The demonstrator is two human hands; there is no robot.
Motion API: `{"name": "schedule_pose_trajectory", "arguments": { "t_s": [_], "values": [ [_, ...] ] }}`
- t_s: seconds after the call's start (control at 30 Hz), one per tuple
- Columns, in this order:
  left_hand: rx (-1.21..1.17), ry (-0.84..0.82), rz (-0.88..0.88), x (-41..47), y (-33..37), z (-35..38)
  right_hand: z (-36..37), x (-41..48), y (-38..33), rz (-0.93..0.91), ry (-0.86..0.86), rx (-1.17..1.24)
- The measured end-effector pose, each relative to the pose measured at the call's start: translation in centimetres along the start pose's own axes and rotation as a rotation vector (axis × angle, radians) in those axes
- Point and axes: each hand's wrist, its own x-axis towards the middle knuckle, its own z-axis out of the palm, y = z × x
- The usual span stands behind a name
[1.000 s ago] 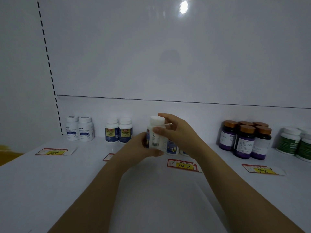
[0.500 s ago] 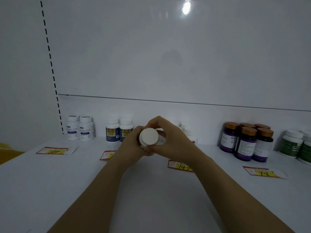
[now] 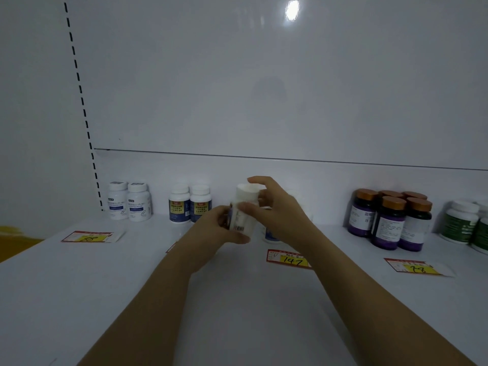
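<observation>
A white pill bottle (image 3: 244, 215) with a white cap and a barcode on its label is held upright above the white shelf (image 3: 237, 299). My left hand (image 3: 216, 228) grips its lower body from the left. My right hand (image 3: 277, 215) holds its upper part, the index finger arched over the cap and the thumb against the label. Another bottle of the same kind (image 3: 270, 235) stands behind my right hand, mostly hidden.
Along the back wall stand two white bottles (image 3: 129, 202), two blue-labelled bottles (image 3: 190, 204), several dark purple bottles with copper caps (image 3: 390, 220) and green bottles (image 3: 464, 223). Price tags lie on the shelf: one at left (image 3: 89, 236), "147" (image 3: 289, 258), one at right (image 3: 414, 266).
The bottle, tipped with its cap toward me half a second ago, is upright again. My right hand's index finger has lifted over the cap.
</observation>
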Motion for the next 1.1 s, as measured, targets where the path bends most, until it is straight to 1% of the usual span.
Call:
{"name": "schedule_pose_trajectory", "arguments": {
  "t_s": [0.1, 0.23, 0.43, 0.53, 0.67, 0.83, 0.9, 1.1],
  "values": [
    [-0.033, -0.034, -0.004, -0.4, 0.5, 0.2, -0.2, 0.5, 0.0, 0.093, 0.065, 0.016],
    [0.001, -0.012, 0.011, -0.9, 0.8, 0.3, -0.2, 1.1, 0.1, 0.167, 0.108, 0.016],
    [-0.009, 0.013, 0.014, -1.2, 1.0, 0.3, -0.5, 1.7, -0.1, 0.258, 0.091, 0.032],
    [0.009, 0.049, 0.034, -1.2, 1.1, 0.4, -0.8, 2.0, -0.1, 0.298, 0.058, 0.066],
    [-0.014, 0.054, 0.065, -1.3, 1.4, 0.6, -1.0, 2.2, -0.3, 0.336, 0.038, 0.07],
    [-0.051, 0.083, 0.099, -1.2, 1.5, 0.6, -1.3, 2.6, -0.5, 0.405, 0.035, 0.183],
    [-0.087, 0.086, 0.099, -1.2, 1.5, 0.6, -1.4, 2.6, -0.6, 0.414, 0.029, 0.22],
    [-0.125, 0.078, 0.103, -1.2, 1.5, 0.6, -1.7, 2.7, -0.9, 0.419, 0.011, 0.234]
  ]
}}
